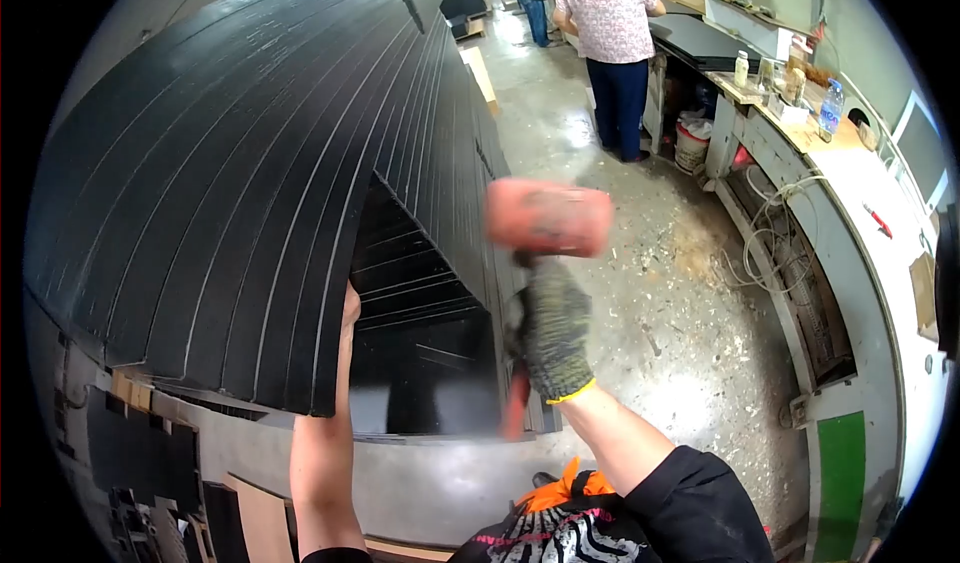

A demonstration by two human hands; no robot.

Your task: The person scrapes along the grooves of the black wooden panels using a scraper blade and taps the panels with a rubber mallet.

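Note:
A mallet with a red, worn head (550, 219) is raised beside the stacked black panels. Around its handle my right hand (556, 328) is closed, wearing a grey-green knit glove with a yellow cuff. My left hand (351, 305) is bare and mostly hidden behind the edge of the black panels (230, 183); its fingers do not show. Below and between my hands lies a lower black panel (425, 373) with a shiny surface, inside a gap in the stack.
A long workbench (860, 223) with bottles and a red-handled tool (878, 221) runs along the right. Farther on, a person in a patterned top (608, 18) stands at the bench, near a bucket (691, 148). Loose boards (262, 523) stand at the lower left.

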